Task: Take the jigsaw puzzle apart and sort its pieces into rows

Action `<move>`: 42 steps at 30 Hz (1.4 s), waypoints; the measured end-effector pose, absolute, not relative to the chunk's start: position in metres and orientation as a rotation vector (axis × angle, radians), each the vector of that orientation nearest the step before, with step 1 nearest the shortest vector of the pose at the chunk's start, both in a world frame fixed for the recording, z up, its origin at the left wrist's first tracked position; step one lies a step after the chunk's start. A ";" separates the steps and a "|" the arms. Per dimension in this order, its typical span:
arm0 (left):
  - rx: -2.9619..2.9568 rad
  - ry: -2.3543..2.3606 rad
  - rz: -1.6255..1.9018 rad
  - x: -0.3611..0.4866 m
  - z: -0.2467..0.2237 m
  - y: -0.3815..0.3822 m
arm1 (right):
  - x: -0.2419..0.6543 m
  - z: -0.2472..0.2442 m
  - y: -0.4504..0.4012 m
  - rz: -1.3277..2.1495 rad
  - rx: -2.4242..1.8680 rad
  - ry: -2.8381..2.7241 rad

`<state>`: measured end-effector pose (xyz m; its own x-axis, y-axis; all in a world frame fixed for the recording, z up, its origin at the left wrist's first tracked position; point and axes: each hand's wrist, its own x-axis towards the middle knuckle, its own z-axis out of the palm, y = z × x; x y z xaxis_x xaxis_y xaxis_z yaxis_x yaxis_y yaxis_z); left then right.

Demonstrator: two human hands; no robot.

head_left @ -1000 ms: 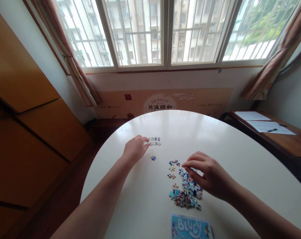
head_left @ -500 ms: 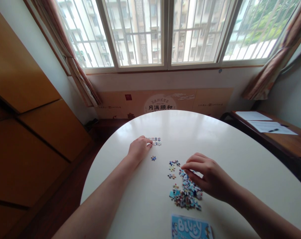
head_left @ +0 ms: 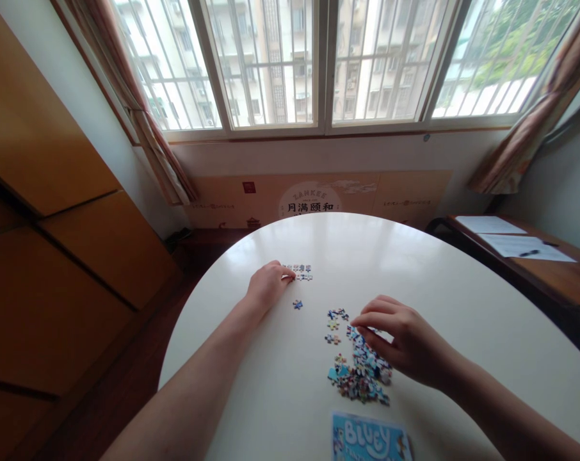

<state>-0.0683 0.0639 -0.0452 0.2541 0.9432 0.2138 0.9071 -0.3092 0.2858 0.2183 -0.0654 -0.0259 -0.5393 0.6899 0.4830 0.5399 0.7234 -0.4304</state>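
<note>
My left hand (head_left: 269, 283) rests at the far left of the table, its thumb and index finger pinched on a puzzle piece at the left end of a short row. That row sits by a second row of puzzle pieces (head_left: 303, 269), partly covered by my fingers. A single blue puzzle piece (head_left: 298, 305) lies apart, nearer to me. Over the upper edge of a mixed pile of puzzle pieces (head_left: 362, 378) hovers my right hand (head_left: 395, 330). Its thumb and fingertips come together; whatever lies between them is too small to make out.
Several loose pieces (head_left: 333, 325) lie just left of the pile. A blue Bluey package (head_left: 370, 438) is at the near edge of view. The round white table (head_left: 415, 256) has a wooden desk (head_left: 573, 275) with papers to its right, and a window wall beyond.
Both hands keep nearly the same place and pose. The whole view has shifted very slightly; the puzzle pieces lie as before.
</note>
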 end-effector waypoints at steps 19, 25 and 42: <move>2.406 1.853 0.482 -0.069 -0.044 0.065 | 0.217 -0.025 -0.067 0.337 -0.927 -2.279; 2.432 1.834 0.439 -0.067 -0.045 0.066 | 0.218 -0.025 -0.067 0.344 -0.936 -2.287; 2.419 1.843 0.432 -0.063 -0.043 0.064 | 0.217 -0.022 -0.067 0.325 -0.920 -2.293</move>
